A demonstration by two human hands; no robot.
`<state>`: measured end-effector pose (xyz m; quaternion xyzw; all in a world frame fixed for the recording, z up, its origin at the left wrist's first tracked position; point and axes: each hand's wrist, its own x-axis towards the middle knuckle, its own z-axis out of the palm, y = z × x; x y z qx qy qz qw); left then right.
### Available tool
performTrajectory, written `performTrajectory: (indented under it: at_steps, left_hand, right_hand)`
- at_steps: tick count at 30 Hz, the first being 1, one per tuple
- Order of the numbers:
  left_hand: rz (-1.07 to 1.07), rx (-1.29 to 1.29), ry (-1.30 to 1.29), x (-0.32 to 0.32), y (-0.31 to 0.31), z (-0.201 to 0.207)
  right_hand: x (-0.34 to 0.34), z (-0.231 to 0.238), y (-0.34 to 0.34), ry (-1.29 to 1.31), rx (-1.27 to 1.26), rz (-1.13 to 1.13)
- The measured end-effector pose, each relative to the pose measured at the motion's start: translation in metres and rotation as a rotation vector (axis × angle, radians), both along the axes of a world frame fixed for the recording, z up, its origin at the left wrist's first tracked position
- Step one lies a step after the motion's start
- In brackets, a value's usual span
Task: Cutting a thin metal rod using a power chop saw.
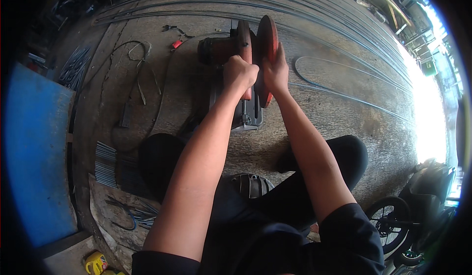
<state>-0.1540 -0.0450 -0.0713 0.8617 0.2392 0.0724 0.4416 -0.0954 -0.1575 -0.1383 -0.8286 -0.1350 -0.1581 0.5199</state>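
A chop saw with a red and black motor body (219, 51) stands on the floor in front of me, its dark metal base (251, 120) toward me. My left hand (240, 72) is closed round the saw's red handle (247, 95), beside the red guard (244, 34). Just right of the guard, a reddish cutting disc (267, 31) stands on edge. My right hand (276, 74) grips that disc from its right side, fingers partly hidden. Whether the disc sits on the spindle I cannot tell.
Long thin metal rods (339, 26) run across the far floor, one bent in a loop (297, 68). Cables (140, 68) lie left. A blue panel (39, 152), bundled short rods (105, 164) and a yellow container (96, 263) are leftward. A wheeled vehicle (388, 223) stands lower right.
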Motion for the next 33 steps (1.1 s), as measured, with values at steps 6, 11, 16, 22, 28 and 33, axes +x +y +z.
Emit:
performTrajectory:
  at_steps: [6, 11, 16, 22, 28, 33]
  left_hand:
    - [-0.012, -0.003, 0.021, 0.002, 0.001, -0.006]
    - [-0.020, -0.024, -0.016, 0.002, 0.002, -0.009]
    - [-0.107, -0.101, 0.010, 0.000, 0.006, -0.007]
    - [-0.022, -0.069, -0.155, 0.000, 0.003, -0.015]
    - [-0.051, -0.083, -0.118, -0.002, 0.004, -0.014]
    - [-0.054, -0.051, -0.108, -0.004, 0.002, -0.012]
  right_hand:
    - [-0.003, 0.003, 0.001, 0.063, -0.051, -0.039]
    - [-0.005, 0.003, 0.003, 0.034, -0.063, -0.062]
    - [-0.002, 0.000, 0.002, 0.019, -0.076, -0.069]
    - [0.002, -0.005, 0.000, 0.056, -0.025, -0.033]
    - [-0.002, -0.004, -0.001, 0.019, 0.005, -0.016]
    - [-0.004, -0.004, -0.001, 0.049, 0.021, -0.007]
